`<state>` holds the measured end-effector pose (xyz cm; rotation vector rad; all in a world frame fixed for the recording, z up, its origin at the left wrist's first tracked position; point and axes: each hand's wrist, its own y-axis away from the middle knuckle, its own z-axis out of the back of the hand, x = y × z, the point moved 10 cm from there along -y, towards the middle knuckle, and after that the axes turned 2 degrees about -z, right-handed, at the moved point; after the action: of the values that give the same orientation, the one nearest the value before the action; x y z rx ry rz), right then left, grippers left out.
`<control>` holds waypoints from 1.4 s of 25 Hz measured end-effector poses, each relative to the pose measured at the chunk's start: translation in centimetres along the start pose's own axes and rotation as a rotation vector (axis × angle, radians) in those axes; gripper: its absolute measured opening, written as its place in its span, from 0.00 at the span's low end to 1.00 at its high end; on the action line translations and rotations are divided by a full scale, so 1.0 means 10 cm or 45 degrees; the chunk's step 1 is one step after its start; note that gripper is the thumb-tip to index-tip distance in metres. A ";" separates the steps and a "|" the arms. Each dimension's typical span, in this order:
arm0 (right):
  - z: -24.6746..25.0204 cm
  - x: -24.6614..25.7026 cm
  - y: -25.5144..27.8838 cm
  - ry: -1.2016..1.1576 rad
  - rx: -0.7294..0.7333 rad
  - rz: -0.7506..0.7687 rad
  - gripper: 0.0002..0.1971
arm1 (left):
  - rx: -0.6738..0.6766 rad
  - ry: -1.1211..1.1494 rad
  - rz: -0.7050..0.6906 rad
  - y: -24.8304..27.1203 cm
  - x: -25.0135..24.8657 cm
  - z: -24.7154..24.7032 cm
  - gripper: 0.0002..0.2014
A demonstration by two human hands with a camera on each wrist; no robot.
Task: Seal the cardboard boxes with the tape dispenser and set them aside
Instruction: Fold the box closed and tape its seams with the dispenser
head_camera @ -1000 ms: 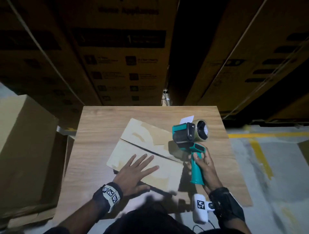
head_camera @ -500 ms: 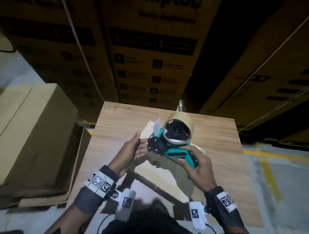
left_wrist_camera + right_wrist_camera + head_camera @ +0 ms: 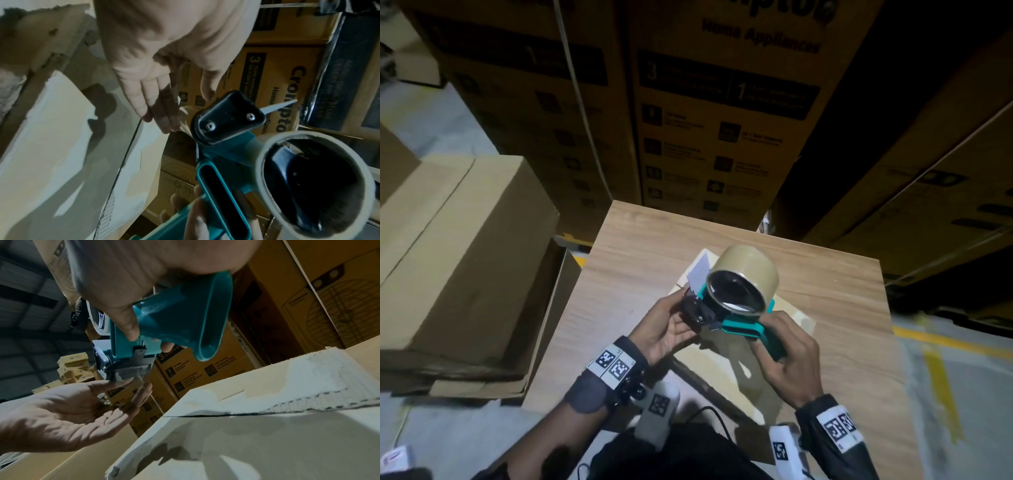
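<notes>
Left hand has come off the cardboard box on the tabletop, fingers now straight at the raised tape dispenser nose, right hand gripping its handle; likely freeing the tape end, flaps still unsealed.

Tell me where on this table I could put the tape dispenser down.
Bare wood shows on the table along its far edge beyond the cardboard box, and on the strip right of the box. The middle is crowded: box, both hands, tape dispenser.

tape dispenser above box on table, stacked cartons seemingly behind
</notes>
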<state>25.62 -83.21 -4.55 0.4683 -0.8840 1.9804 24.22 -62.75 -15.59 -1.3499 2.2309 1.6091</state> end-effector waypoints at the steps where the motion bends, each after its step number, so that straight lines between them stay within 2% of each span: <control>1: -0.01 0.00 0.00 -0.011 -0.004 0.003 0.17 | -0.029 -0.006 0.025 -0.04 0.04 0.02 0.15; 4: -0.02 0.00 0.02 -0.028 -0.011 -0.003 0.16 | -0.068 -0.022 0.092 -0.14 0.10 0.08 0.11; 9: 0.00 -0.04 0.05 -0.042 -0.012 -0.010 0.19 | -0.083 -0.148 0.096 -0.19 0.10 0.13 0.06; 14: 0.02 -0.13 0.03 -0.164 -0.067 -0.069 0.16 | 0.029 0.174 0.131 -0.14 0.07 0.12 0.08; 19: 0.01 -0.16 -0.01 -0.186 -0.071 -0.093 0.15 | 0.066 0.282 0.133 -0.14 0.06 0.14 0.15; 21: -0.01 -0.17 0.00 -0.187 -0.057 -0.097 0.16 | 0.086 0.243 0.136 -0.14 0.06 0.14 0.15; 23: -0.03 -0.16 0.01 -0.201 -0.040 -0.100 0.17 | 0.121 0.138 0.136 -0.13 0.06 0.12 0.10; 25: -0.03 -0.13 0.02 -0.205 -0.035 -0.086 0.19 | 0.129 0.027 0.133 -0.16 0.09 0.15 0.12; 30: -0.04 -0.09 0.03 -0.159 -0.021 -0.041 0.14 | 0.018 -0.101 0.154 -0.28 0.14 0.32 0.12; 35: -0.08 -0.08 0.07 -0.069 0.022 -0.048 0.20 | -0.023 -0.105 0.124 -0.32 0.11 0.33 0.09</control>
<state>25.44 -83.34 -5.85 0.5472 -0.8856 1.9504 24.35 -61.01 -19.95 -1.1733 2.2716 1.6871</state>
